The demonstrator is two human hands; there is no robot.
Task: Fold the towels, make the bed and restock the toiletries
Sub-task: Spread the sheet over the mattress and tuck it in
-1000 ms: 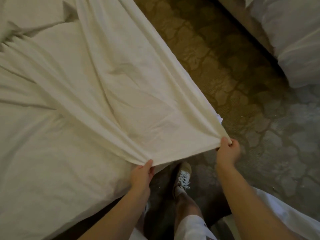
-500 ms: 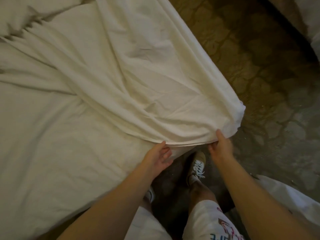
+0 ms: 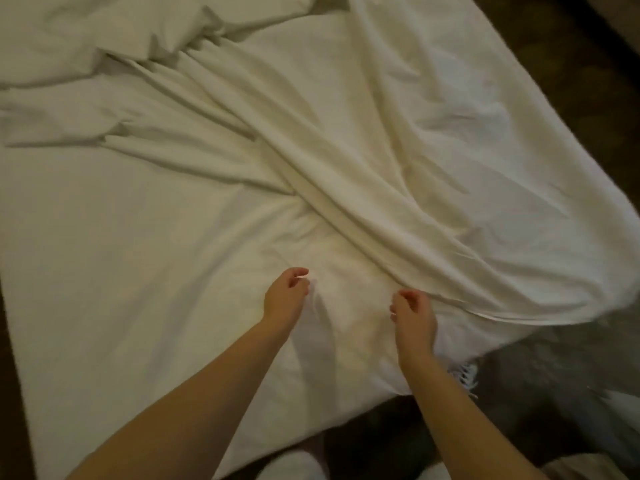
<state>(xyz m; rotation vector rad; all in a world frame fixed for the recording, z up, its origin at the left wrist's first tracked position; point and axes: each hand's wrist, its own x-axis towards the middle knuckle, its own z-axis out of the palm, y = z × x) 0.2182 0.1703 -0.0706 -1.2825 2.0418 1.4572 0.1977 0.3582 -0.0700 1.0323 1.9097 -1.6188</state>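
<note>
A white sheet [image 3: 381, 150] lies in long diagonal folds across the bed [image 3: 104, 289]. Its right corner billows out past the mattress edge above the floor. My left hand [image 3: 285, 299] hovers over the bed's near part with loosely curled fingers that hold nothing. A little to the right, my right hand [image 3: 412, 315] hangs the same way, close to the sheet's near hem and apart from it.
Crumpled white bedding [image 3: 104, 36] is bunched at the far left of the bed. Dark patterned floor [image 3: 571, 368] runs along the right side. My shoe [image 3: 464, 374] shows at the bed's near corner. More white fabric [image 3: 620, 400] lies on the floor at the right.
Both hands held the sheet's hem stretched over the floor. They have swung it forward onto the bed and let go, and the view has shifted over the mattress.
</note>
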